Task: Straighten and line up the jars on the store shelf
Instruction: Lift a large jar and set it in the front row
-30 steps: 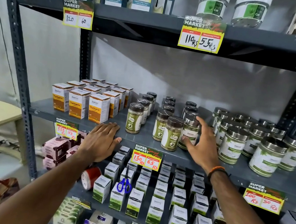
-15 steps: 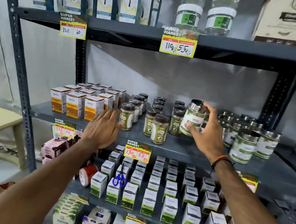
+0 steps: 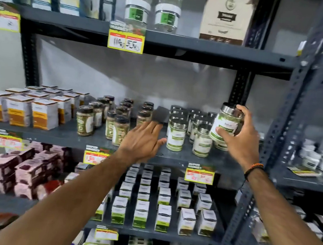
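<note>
My right hand (image 3: pixel 238 136) grips a silver-lidded jar (image 3: pixel 226 122) with a white and green label, lifted and tilted above the middle shelf (image 3: pixel 52 134) at its right end. Below and left of it stand several matching silver-lidded jars (image 3: pixel 176 134) in rows. My left hand (image 3: pixel 142 141) lies flat and empty on the shelf, fingers spread, its fingertips between the silver-lidded jars and the small black-lidded jars (image 3: pixel 84 120) standing left of centre.
Orange and white boxes (image 3: pixel 19 109) fill the shelf's left end. A dark upright post (image 3: pixel 279 127) stands just right of my right hand. Gel jars (image 3: pixel 137 12) sit on the shelf above. Small green and white boxes (image 3: pixel 141 213) line the shelf below.
My right hand picked a silver-lidded jar from beside the black-lidded ones and carried it up and right. My left hand slid right along the shelf. The view turned right.
</note>
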